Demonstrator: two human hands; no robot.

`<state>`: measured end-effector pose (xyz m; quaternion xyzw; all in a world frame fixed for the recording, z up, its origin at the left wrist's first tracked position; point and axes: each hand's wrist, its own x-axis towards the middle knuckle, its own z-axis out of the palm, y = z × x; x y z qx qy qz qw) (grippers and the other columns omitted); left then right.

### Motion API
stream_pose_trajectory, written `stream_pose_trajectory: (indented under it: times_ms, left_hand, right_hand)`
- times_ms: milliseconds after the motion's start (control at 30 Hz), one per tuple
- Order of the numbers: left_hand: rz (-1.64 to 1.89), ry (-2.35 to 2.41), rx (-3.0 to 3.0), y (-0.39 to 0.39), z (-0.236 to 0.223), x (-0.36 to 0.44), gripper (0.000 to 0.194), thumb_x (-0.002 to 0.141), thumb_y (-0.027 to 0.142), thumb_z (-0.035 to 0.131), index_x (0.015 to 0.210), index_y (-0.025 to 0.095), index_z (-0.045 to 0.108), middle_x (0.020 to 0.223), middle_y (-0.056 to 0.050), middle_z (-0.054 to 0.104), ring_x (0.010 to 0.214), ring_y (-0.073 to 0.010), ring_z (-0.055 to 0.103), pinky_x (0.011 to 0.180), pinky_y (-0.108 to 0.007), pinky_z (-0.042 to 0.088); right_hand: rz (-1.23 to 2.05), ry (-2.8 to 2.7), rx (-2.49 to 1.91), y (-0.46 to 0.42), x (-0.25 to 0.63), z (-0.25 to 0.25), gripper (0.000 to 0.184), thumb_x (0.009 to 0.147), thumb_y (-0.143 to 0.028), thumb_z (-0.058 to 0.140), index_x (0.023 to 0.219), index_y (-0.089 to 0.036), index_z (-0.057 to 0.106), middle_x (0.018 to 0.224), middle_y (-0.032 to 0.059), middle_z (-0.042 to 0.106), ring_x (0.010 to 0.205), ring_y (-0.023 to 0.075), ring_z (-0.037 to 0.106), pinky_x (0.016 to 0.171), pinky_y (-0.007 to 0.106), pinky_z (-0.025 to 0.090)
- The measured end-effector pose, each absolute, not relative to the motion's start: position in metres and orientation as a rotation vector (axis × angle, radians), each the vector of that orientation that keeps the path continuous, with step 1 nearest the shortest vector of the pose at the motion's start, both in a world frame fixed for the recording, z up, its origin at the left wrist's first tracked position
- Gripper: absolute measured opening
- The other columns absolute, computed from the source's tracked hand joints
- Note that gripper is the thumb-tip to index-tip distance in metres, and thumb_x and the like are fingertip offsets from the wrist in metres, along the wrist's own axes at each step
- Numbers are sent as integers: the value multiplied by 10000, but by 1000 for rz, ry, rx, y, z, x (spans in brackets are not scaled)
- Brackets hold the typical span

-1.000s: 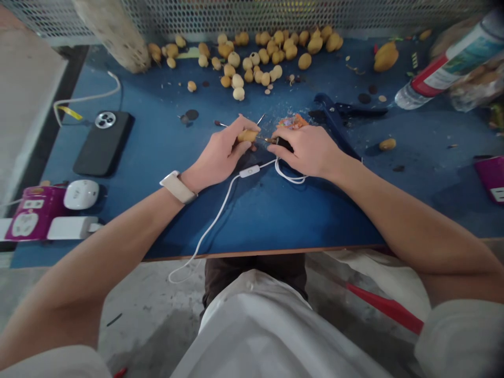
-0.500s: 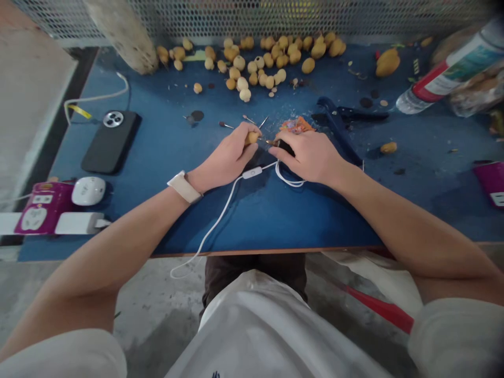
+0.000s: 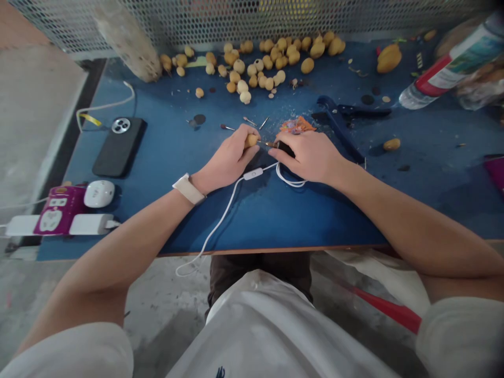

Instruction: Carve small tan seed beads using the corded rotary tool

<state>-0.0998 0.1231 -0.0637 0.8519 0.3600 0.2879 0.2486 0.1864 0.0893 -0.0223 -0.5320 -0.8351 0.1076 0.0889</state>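
My left hand (image 3: 230, 159) is closed around a small yellow-brown gourd (image 3: 251, 140), with the fingertips and thumb pinching it. In my right hand (image 3: 309, 152) is a black corded rotary tool (image 3: 285, 148), its thin metal bit (image 3: 268, 143) pointing left at the gourd. Whether bit and gourd touch, I cannot tell. A white cord (image 3: 224, 215) with an inline switch (image 3: 253, 174) runs below the hands, and part of it loops under my right hand. Just beyond lie several loose bits (image 3: 263, 123) and an orange crumpled wrapper (image 3: 298, 125) with pale dust around it.
Many small gourds (image 3: 239, 66) spread along the back by a perforated metal panel (image 3: 205, 23). Dark blue pliers (image 3: 342, 131) lie to the right, a spray can (image 3: 449, 65) behind them. At left are a phone (image 3: 118, 149), a white case (image 3: 99, 193) and a purple power adapter (image 3: 55, 220).
The view has shifted slightly, so things at the left appear further right. Both hands keep their hold, and the gourd and tool stay almost in place.
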Motion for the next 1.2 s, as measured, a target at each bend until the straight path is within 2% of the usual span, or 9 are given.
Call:
stream_pose_trajectory:
  times_ms: [167,400,633,967,1200]
  left_hand:
    - [801,978,2301,121,-61,-98,162,1294,252,634,1451,233,670,1425,-167,852,1269,-296,829,1223,-496,673]
    - [787,1005,2226,118,-56,-95,176,1287,231,558,1411,242,683,1262,-118,833,1197,-281,795,1193,-473,665]
    - [849,940,2308,125,-67,-97,184,1276,231,567,1440,242,649,1403,-153,812,1255,-283,776,1216,-481,653]
    - [858,915,2297,126,-70,-97,220,1259,234,582,1464,239,661,1408,-169,811,1270,-315,793,1257,-540,671]
    - [813,976,2243,121,-62,-93,266,1217,232,630,1474,256,692,1399,-170,840,1300,-332,789,1270,-531,675]
  right_hand:
    - [298,-2474,-1587,90,186,-24,549,1312,-644,546,1391,-199,858,1051,174,875,1026,407,800,881,448,483]
    - [324,-2472,-1608,89,185,-22,544,1311,-637,559,1411,-199,866,1067,172,883,1043,408,810,895,454,507]
    - [341,-2464,-1641,88,184,-19,554,1312,-636,553,1420,-200,877,1100,178,891,1045,410,812,903,458,515]
    - [360,-2467,-1615,88,185,-19,532,1314,-622,555,1410,-205,872,1075,168,888,1021,393,802,901,447,519]
    - [357,-2451,-1583,89,187,-23,567,1310,-662,538,1405,-220,880,1078,167,895,996,393,803,889,450,530]
